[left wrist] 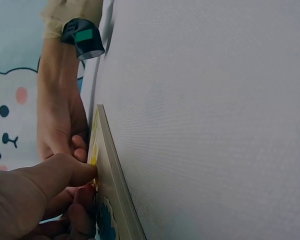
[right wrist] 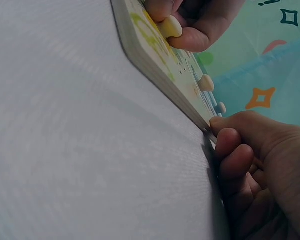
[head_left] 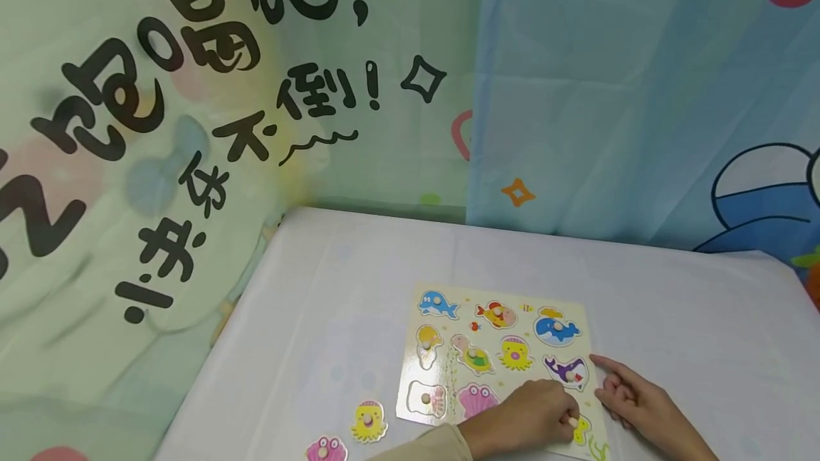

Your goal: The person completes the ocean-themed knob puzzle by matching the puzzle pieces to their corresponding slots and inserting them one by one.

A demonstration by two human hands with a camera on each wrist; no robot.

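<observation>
A pale puzzle board [head_left: 506, 297] printed with sea animals lies on the white table. My left hand [head_left: 532, 411] reaches over its lower right part and pinches a small wooden knob [right wrist: 172, 27] between thumb and finger. Beneath that knob is a yellow puzzle piece [head_left: 581, 430], partly covered by the hand; its shape is hard to make out. Along the board's right edge, my right hand [head_left: 640, 404] touches the side with an extended index finger and the thumb, its other fingers bent. Beside the board lie a loose yellow octopus piece [head_left: 369, 422] and a pink shell piece [head_left: 327, 449].
Other knobbed pieces sit on the board, among them a turtle [head_left: 474, 359], a blue whale [head_left: 557, 333] and a purple whale [head_left: 569, 371]. Printed cloth [head_left: 384, 176] hangs behind the table [head_left: 359, 255].
</observation>
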